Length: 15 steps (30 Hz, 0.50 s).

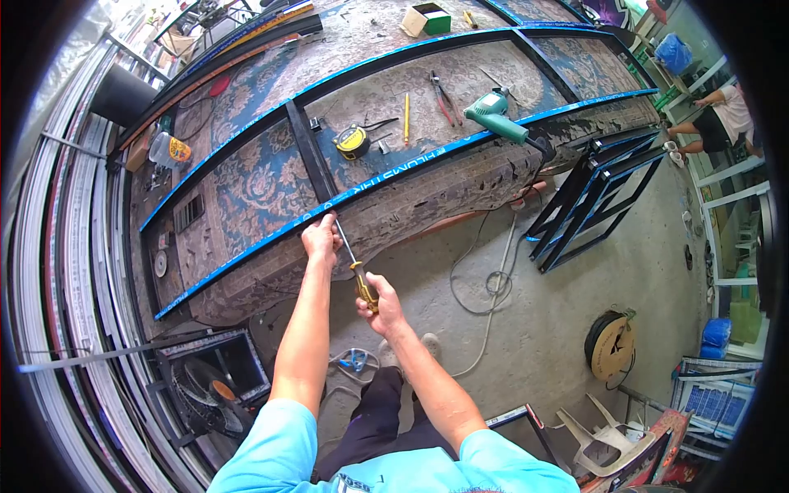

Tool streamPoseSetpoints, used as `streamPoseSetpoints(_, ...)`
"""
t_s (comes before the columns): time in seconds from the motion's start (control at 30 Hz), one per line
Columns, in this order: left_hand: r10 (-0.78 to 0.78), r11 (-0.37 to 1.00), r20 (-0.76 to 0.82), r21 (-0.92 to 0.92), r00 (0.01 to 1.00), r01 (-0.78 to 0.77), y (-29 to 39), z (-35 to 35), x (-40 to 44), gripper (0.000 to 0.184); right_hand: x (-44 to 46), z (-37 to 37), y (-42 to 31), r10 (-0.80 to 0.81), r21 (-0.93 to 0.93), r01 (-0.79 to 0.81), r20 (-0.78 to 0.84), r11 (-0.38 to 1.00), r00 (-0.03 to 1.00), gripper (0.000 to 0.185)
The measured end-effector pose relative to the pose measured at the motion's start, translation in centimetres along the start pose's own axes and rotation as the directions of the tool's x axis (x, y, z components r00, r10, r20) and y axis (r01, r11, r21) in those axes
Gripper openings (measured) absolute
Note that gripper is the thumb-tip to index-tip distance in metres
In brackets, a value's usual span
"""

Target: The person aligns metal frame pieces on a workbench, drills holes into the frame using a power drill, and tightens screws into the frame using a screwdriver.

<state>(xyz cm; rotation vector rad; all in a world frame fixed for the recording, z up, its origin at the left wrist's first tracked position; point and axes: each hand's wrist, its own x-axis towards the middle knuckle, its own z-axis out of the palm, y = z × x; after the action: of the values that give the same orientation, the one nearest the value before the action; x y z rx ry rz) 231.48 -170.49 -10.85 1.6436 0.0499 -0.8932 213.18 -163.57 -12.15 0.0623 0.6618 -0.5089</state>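
The right hand (380,306) is clamped around the yellow-and-black handle of a screwdriver (360,278), whose shaft points away toward the near rail of a long black frame (306,156) edged with blue printed tape. The left hand (321,240) has its fingers curled in at that rail, just beside the screwdriver's tip; whether they pinch something small there, I cannot tell.

The frame lies on a table spread with a patterned carpet (246,185), and crossbars divide it. Within the middle section, from left to right, sit a yellow-and-black tape measure (352,143), a yellow pencil (407,120) and red-handled pliers (445,100). Right of the pliers, a green power tool (495,117) reaches across the near rail. On the far side stands a small open box (426,19).

To the right, smaller black frames (593,197) stand on the floor, with a cable reel (611,347) nearer. Long profiles (64,271) are stacked at the left. Another person (730,117) is at the far right.
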Motion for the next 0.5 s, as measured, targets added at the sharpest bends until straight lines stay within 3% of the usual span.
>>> streamPoseSetpoints(0.03,0.002,1.000,-0.005,-0.010,1.000,-0.002,-0.2,0.1,0.0,0.020,-0.8,0.2,0.4,-0.166,-0.132,0.161,-0.035,0.978,0.985,0.022)
streamPoseSetpoints(0.17,0.012,1.000,0.006,-0.010,1.000,-0.012,-0.3,-0.1,0.3,0.017,-1.1,-0.1,1.1,-0.349,-0.294,0.308,-0.100,0.905,0.932,0.028)
streamPoseSetpoints(0.27,0.003,1.000,-0.009,0.003,1.000,-0.003,-0.4,-0.1,0.5,0.016,-1.4,-0.1,1.9,-0.368,-0.316,0.294,-0.206,0.902,0.907,0.034)
streamPoseSetpoints(0.43,0.025,1.000,-0.031,-0.009,0.999,-0.025,0.0,0.4,-0.3,0.021,-1.1,-1.0,2.1,-0.286,-0.209,0.266,-0.066,0.941,0.956,0.029)
streamPoseSetpoints(0.5,0.025,0.999,-0.039,-0.031,0.999,-0.026,-0.1,0.5,-0.3,0.022,-1.0,-0.6,2.1,-0.315,-0.178,0.291,-0.119,0.940,0.942,0.027)
